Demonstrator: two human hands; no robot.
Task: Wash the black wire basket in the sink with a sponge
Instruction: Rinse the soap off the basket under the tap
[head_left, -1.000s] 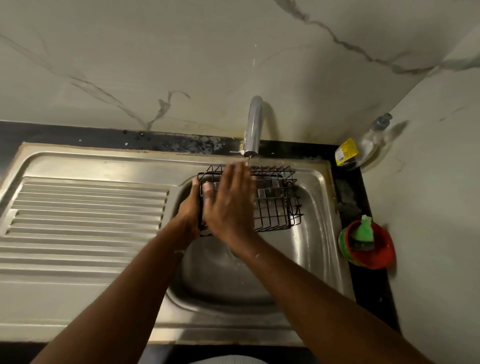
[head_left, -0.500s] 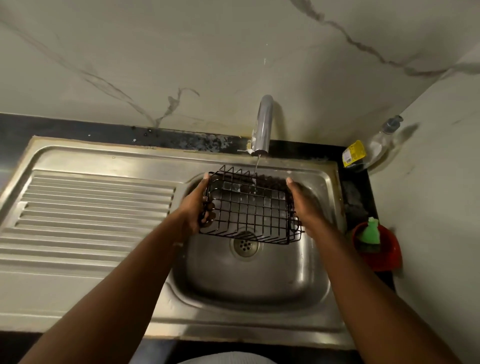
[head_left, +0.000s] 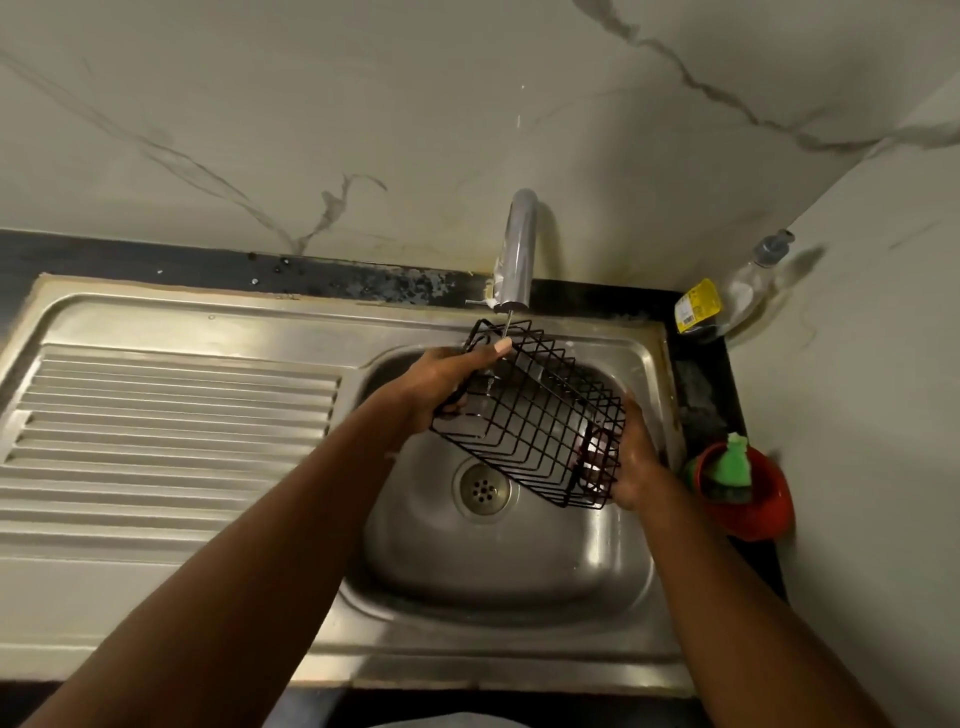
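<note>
I hold the black wire basket (head_left: 535, 415) tilted above the steel sink bowl (head_left: 519, 561), its far corner under the tap (head_left: 517, 249), from which a thin stream of water runs. My left hand (head_left: 441, 384) grips the basket's upper left end, thumb over the rim. My right hand (head_left: 631, 462) grips the lower right end, fingers curled round the wires. A green sponge (head_left: 730, 462) sits in a red bowl (head_left: 753, 499) to the right of the sink, apart from both hands.
A ribbed steel draining board (head_left: 171, 431) fills the left. A clear soap bottle with a yellow label (head_left: 727, 304) lies in the back right corner against the marble wall. The drain (head_left: 483, 488) is open below the basket.
The basket has turned from level to a diagonal tilt, left end up toward the tap. My right hand moved from rubbing the basket's top to holding its right end.
</note>
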